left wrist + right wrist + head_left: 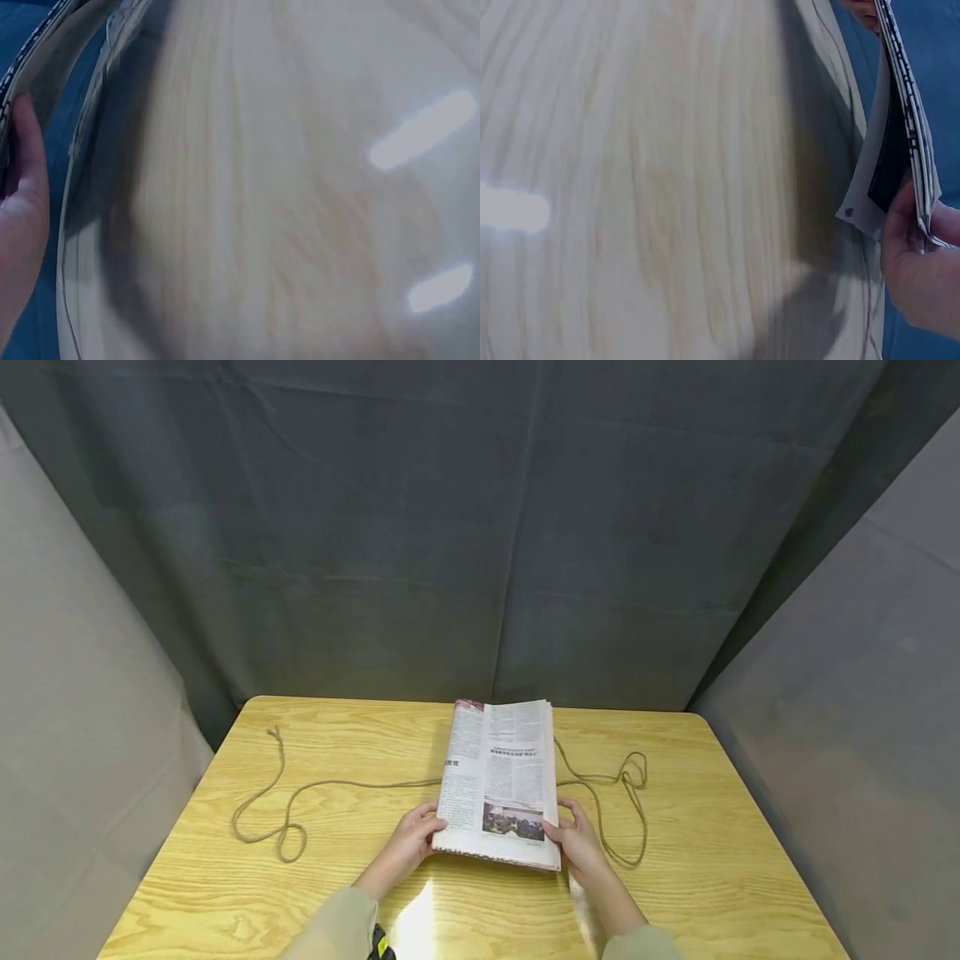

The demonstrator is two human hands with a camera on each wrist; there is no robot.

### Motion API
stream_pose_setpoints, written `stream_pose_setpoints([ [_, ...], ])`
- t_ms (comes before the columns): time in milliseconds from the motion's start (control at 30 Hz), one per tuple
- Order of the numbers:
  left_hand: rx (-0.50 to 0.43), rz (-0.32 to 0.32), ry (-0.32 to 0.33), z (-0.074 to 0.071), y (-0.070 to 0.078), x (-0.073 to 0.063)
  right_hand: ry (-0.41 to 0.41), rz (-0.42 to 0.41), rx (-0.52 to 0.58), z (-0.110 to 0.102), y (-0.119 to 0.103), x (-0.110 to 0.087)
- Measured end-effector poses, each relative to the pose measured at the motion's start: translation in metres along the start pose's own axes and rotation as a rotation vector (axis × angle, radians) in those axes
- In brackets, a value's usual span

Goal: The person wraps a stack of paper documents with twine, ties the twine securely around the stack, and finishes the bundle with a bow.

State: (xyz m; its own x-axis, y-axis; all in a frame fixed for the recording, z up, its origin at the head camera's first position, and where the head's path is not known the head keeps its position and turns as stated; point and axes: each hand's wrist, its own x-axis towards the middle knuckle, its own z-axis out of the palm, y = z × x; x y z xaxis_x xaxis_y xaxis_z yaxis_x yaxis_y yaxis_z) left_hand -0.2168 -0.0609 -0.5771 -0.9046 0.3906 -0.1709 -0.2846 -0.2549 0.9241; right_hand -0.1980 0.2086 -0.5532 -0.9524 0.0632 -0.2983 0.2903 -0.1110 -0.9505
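A folded newspaper (498, 777), printed with columns of text and a dark photo near its lower edge, is held up over the table by both hands. My left hand (414, 839) grips its lower left side, thumb on the front. At the lower right corner, my right hand (581, 847) pinches it between thumb and fingers. In the right wrist view the right hand (922, 262) is round the stacked sheets (911, 112), and one loose sheet hangs away below. A thin brown rope (360, 783) lies across the table behind the newspaper, its middle hidden by it.
The rope's left end curves and loops on the left of the wooden table (225, 910); its right part (643, 810) lies in loose loops. A dark grey curtain (390, 543) hangs behind the table, with pale cloth walls (847, 710) at both sides.
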Motion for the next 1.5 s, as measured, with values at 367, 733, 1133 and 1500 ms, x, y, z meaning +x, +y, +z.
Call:
stream_pose_setpoints([
  [367,0.066,-0.043,0.107,-0.035,-0.005,-0.021,-0.045,-0.032,-0.108,0.037,0.014,0.01],
  [733,0.15,-0.094,0.173,-0.051,-0.009,-0.027,-0.041,-0.029,-0.253,0.052,0.027,0.019],
  [1133,0.217,-0.106,0.161,-0.052,-0.008,-0.026,-0.009,-0.1,-0.424,0.054,0.029,0.02],
  [1500,0.654,-0.048,0.231,-0.042,0.007,-0.017,0.083,-0.217,-0.643,0.052,0.024,0.024],
])
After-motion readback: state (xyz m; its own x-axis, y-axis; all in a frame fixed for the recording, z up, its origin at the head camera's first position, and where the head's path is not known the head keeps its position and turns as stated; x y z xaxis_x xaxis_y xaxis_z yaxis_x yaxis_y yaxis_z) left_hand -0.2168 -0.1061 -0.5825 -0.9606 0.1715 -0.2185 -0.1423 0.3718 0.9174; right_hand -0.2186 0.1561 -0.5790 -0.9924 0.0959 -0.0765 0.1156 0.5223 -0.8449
